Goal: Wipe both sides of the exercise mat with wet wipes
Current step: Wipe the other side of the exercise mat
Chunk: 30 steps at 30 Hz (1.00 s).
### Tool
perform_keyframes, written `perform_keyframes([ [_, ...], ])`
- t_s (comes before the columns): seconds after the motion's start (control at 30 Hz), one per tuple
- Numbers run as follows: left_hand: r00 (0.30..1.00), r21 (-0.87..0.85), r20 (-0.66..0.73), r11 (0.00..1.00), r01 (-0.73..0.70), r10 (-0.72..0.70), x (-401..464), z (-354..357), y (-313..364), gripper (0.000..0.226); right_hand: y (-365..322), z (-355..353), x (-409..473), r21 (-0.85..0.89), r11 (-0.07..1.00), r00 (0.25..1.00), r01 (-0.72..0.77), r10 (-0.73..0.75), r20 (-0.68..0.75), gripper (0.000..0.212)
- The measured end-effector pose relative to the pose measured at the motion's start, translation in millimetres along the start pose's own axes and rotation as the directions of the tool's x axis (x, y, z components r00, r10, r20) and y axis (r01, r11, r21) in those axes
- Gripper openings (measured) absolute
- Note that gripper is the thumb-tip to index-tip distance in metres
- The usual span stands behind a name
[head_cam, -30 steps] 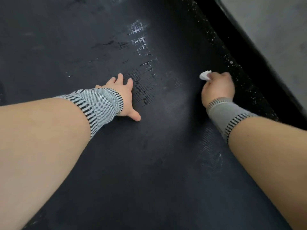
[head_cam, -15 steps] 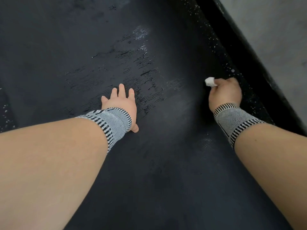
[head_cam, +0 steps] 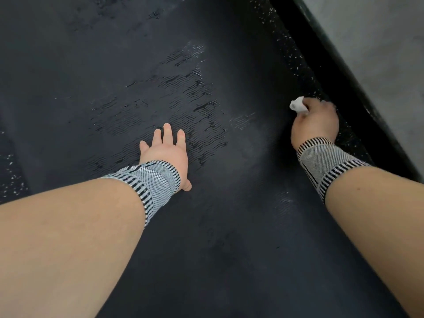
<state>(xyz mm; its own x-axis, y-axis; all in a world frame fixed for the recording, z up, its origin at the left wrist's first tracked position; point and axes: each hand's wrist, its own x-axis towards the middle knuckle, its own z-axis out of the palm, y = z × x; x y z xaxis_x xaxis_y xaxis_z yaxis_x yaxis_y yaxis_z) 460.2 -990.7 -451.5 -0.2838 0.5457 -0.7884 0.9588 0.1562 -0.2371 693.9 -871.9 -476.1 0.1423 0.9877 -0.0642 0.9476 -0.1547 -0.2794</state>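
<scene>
Head view: we press our left hand (head_cam: 166, 149), fingers spread flat, on the exercise mat (head_cam: 229, 226), which runs lengthwise away from us. Our right hand (head_cam: 315, 123) grips the bunched wet wipe (head_cam: 297, 107) at the mat's right edge; we judge the unwiped stretch lies nearer this hand.

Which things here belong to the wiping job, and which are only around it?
Job:
- black textured rubber exercise mat
- crumpled white wet wipe, held in the right hand
- left hand, flat on the mat

Around:
- black speckled floor
- grey wall
- striped knitted wrist bands
</scene>
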Motion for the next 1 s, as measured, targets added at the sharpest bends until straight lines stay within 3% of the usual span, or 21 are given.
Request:
perform_keyframes([
  [0.07,1.000,0.002,0.006,1.000,-0.001,0.001,0.3,-0.3,1.0,0.136,-11.8,5.9,-11.3,-0.046,0.998,0.996,0.046,-0.042,0.082,0.036],
  [0.17,1.000,0.008,0.005,1.000,0.006,-0.006,-0.1,-1.0,1.4,0.136,-44.7,22.4,-63.9,0.002,0.955,0.928,0.295,-0.288,0.235,0.033],
  [0.27,1.000,0.002,-0.018,1.000,0.004,-0.004,-1.7,1.3,1.6,0.135,-70.2,29.8,-121.8,0.156,0.792,0.699,0.591,-0.599,0.390,0.028],
  [0.33,1.000,-0.001,-0.025,1.000,0.004,-0.004,-2.2,1.8,1.8,0.135,-65.1,28.9,-123.5,0.202,0.735,0.608,0.647,-0.658,0.444,0.027],
  [0.37,1.000,-0.002,-0.023,1.000,0.006,-0.006,-2.1,1.8,1.3,0.135,-59.1,27.8,-112.7,0.197,0.746,0.639,0.636,-0.653,0.406,0.026],
  [0.43,1.000,-0.002,-0.014,1.000,0.005,-0.005,-1.5,0.6,1.7,0.137,-40.5,22.5,-79.8,0.139,0.842,0.795,0.520,-0.538,0.280,0.025],
  [0.5,1.000,-0.007,-0.007,1.000,0.005,-0.005,-0.5,0.4,1.6,0.137,-17.5,11.3,-41.3,0.032,0.967,0.948,0.254,-0.255,0.188,0.029],
  [0.57,1.000,-0.008,-0.001,1.000,0.004,-0.004,0.1,0.3,1.4,0.137,0.4,0.5,-17.8,-0.042,0.999,0.995,0.016,-0.012,0.102,0.032],
  [0.63,1.000,-0.008,0.005,1.000,0.002,-0.002,0.5,0.3,1.5,0.137,-0.3,-1.1,-20.3,-0.072,0.995,0.993,-0.067,0.074,0.095,0.033],
  [0.73,1.000,-0.007,-0.005,1.000,0.004,-0.004,0.5,1.2,1.0,0.137,-28.6,12.1,-60.7,-0.024,0.984,0.967,0.175,-0.167,0.195,0.033],
  [0.8,1.000,-0.008,-0.018,1.000,0.003,-0.003,-0.3,2.3,1.3,0.137,-48.6,21.0,-95.4,0.064,0.902,0.848,0.427,-0.424,0.320,0.028],
  [0.87,1.000,-0.013,-0.030,1.000,0.000,-0.001,-0.9,3.4,1.4,0.137,-54.8,23.2,-108.8,0.152,0.800,0.711,0.580,-0.588,0.386,0.023],
  [0.9,0.999,-0.014,-0.033,1.000,-0.001,0.001,-1.2,3.5,1.2,0.137,-52.4,23.5,-102.5,0.168,0.785,0.707,0.596,-0.613,0.353,0.022],
  [0.93,0.999,-0.015,-0.033,1.000,-0.002,0.002,-0.9,3.1,0.9,0.137,-48.2,22.9,-90.2,0.160,0.807,0.755,0.569,-0.589,0.289,0.023],
  [1.0,1.000,-0.017,-0.022,1.000,-0.004,0.003,0.0,2.2,0.0,0.137,-36.4,18.0,-55.3,0.093,0.926,0.910,0.366,-0.377,0.171,0.028],
])
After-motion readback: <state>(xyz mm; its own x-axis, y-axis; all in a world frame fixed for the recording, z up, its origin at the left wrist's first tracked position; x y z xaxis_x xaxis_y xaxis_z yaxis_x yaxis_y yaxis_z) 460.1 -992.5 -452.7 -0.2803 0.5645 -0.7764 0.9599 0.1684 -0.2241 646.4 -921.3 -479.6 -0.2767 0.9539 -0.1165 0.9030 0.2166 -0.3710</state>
